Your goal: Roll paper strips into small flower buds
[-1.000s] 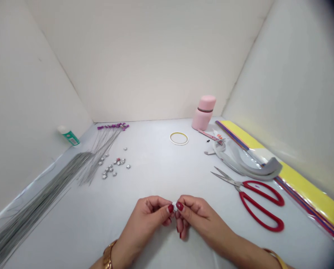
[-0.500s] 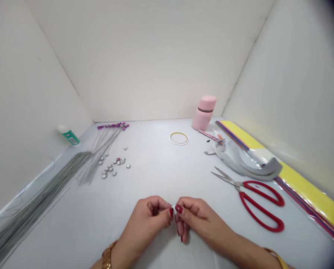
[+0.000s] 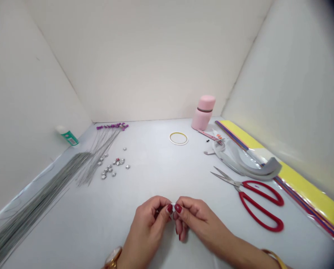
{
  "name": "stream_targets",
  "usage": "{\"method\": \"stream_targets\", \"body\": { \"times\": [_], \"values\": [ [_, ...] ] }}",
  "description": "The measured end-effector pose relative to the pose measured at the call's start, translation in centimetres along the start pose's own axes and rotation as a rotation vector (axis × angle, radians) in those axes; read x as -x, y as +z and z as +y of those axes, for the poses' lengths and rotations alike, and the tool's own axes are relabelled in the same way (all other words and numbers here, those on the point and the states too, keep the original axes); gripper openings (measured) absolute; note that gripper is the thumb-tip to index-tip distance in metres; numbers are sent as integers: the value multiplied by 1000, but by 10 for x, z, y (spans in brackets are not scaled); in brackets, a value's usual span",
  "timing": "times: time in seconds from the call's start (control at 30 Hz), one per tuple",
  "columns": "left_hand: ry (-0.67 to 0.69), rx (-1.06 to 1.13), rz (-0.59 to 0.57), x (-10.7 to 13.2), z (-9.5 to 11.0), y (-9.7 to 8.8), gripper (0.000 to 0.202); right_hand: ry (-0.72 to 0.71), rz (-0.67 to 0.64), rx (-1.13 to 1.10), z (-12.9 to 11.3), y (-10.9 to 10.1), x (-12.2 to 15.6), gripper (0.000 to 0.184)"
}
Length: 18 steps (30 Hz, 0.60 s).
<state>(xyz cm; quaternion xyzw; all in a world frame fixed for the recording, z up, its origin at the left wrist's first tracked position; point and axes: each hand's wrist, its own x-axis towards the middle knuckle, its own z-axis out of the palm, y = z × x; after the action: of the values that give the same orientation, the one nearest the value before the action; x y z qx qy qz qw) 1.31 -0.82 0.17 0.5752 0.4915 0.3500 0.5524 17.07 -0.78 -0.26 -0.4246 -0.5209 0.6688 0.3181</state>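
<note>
The left hand (image 3: pixel 147 224) and right hand (image 3: pixel 197 216) have their fingers closed, each pinching a small white piece (image 3: pixel 173 205) (material too small to tell) between them, held above the white work surface (image 3: pixel 144 175). Red-handled scissors (image 3: pixel 249 185) lie to the right, well apart.
</note>
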Motion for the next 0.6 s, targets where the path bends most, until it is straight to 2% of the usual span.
{"method": "stream_targets", "body": {
  "times": [0.33,0.6],
  "values": [
    [-110,265,-81,-5,-2,2,18,-6,-3,-24,3,-2,0,35],
    [-186,263,-37,-5,4,-3,18,-5,-28,62,0,-3,1,35]
  ]
}}
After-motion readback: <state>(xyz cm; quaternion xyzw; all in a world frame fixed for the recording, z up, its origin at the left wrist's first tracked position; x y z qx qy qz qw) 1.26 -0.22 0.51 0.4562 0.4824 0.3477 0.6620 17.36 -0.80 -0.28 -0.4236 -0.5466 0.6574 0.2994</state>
